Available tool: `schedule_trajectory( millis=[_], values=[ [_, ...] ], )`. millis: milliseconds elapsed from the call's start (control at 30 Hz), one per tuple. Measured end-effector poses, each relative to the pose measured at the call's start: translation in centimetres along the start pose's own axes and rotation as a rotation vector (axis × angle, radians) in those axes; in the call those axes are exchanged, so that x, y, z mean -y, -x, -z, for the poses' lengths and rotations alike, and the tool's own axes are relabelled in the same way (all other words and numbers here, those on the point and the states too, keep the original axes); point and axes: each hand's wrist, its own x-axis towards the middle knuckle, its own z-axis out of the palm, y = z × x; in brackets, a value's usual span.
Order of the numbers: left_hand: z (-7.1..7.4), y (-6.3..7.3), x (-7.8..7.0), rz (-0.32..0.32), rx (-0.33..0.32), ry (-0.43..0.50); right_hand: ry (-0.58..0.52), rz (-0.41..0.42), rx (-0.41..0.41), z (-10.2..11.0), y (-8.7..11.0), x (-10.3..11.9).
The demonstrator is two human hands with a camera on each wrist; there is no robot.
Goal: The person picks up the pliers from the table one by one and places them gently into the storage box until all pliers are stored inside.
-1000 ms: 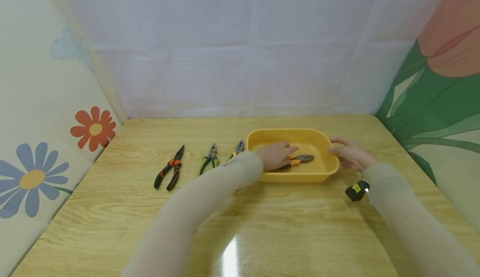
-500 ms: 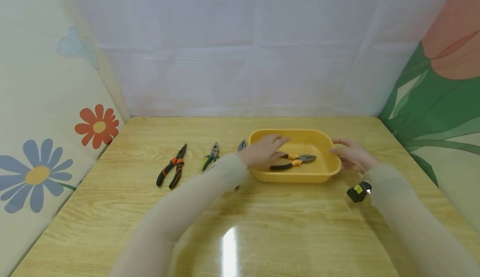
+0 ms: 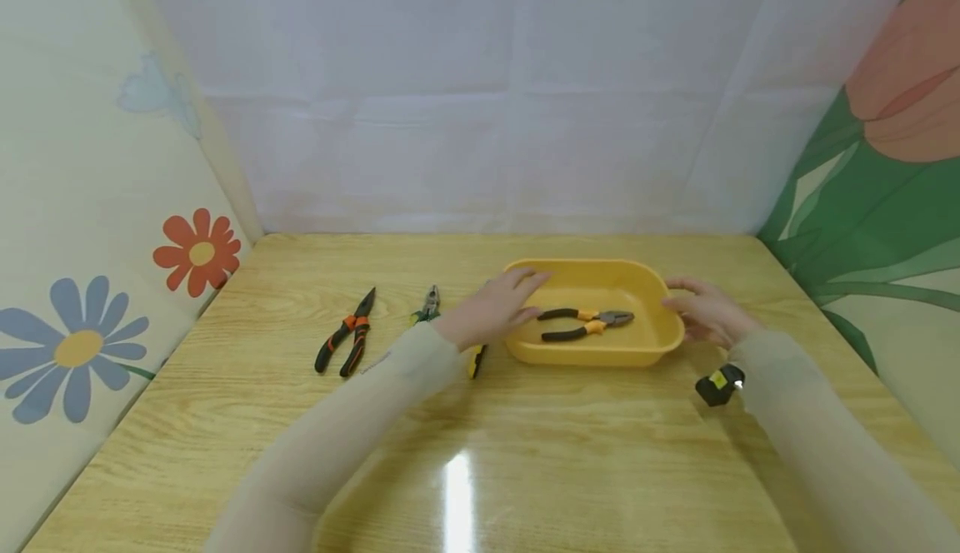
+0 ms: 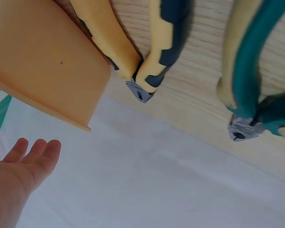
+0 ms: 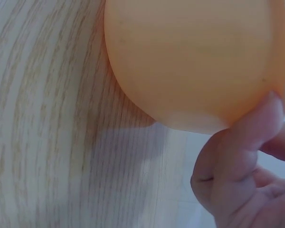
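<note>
In the head view, my left hand (image 3: 487,307) hovers at the left end of a yellow plastic tub (image 3: 592,356), fingers loosely extended and holding nothing. Below it lie yellow-and-black pliers (image 3: 476,363), mostly hidden by the hand; the left wrist view shows their handles and jaws beside the tub. Inside the tub rest orange-and-black pliers (image 3: 587,325), handles spread and jaws pointing right. My right hand (image 3: 705,313) grips the tub's right end by the rim; the right wrist view shows a digit (image 5: 256,128) pressed on its wall, other fingers bent.
Left of the tub lie green-handled pliers (image 3: 429,305), partly behind the left sleeve, and orange-and-black long-nose pliers (image 3: 348,335). A small black object with a yellow patch (image 3: 716,386) sits by the right cuff. A white cloth (image 3: 510,120) hangs behind the wooden table (image 3: 555,453).
The left hand has left the pliers in the tub and moved left past its rim, uncovering their handles. The right hand has stayed at the tub's right end.
</note>
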Motion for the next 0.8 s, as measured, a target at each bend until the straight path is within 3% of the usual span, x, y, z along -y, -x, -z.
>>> schedule_trajectory(
  millis=[167, 467, 800],
  values=[
    [0.3, 1.3, 0.5, 0.045, -0.023, 0.029, -0.003, 0.003, 0.0, 0.0, 0.1, 0.0],
    [0.9, 3.5, 0.7, 0.038, -0.121, -0.03, -0.016, 0.0, -0.004, 0.1, 0.0, -0.1],
    [1.4, 5.1, 1.2, 0.078, -0.162, -0.012, -0.015, -0.004, -0.008, 0.0, -0.1, -0.1]
  ],
)
